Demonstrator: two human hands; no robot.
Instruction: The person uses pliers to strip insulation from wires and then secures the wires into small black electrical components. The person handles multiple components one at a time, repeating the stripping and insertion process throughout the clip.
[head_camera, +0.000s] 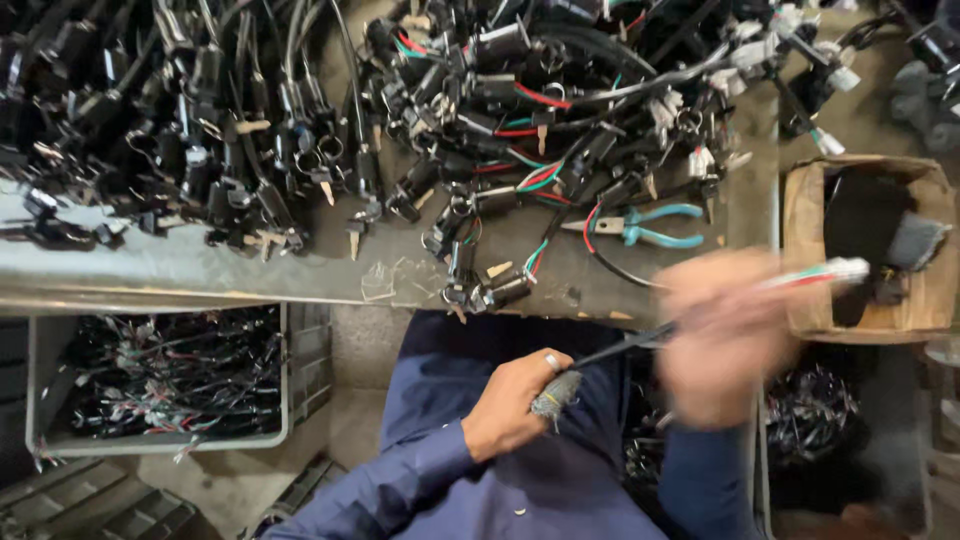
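Seen from above, a person in a dark blue shirt sits at a workbench. Nearest the body, the left hand (512, 402) is closed in a fist around a grey metal lock cylinder (556, 394), a ring on one finger, holding it steady over the lap. A black cable (622, 345) runs from the cylinder up and right into the right hand (722, 335), which is blurred by motion; its fingers appear wrapped around the cable, though the exact grip cannot be told. Beyond that hand the cable ends in red, green and white wires with a white plug (835, 271), held just in front of a brown cardboard box (802, 240). Farther off, blue-handled pliers (640, 226) lie within reach on the grey bench (200, 270). Behind them, heaps of similar black locks and cables (300, 110) cover the bench. Lower left, a grey crate (40, 385) holds more wiring.
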